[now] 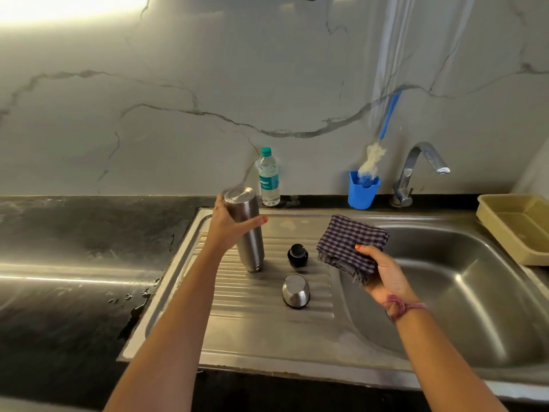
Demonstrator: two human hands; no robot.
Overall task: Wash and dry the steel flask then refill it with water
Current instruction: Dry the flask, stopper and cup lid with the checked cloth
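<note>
The steel flask (248, 230) stands inverted on the sink drainboard (261, 325), gripped by the left hand (228, 226). The right hand (383, 272) clutches a folded checked cloth (347, 245).

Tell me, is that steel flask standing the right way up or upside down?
Upside down: the steel flask rests mouth-down on the draining board, its closed base on top, gripped by the left hand.
</note>
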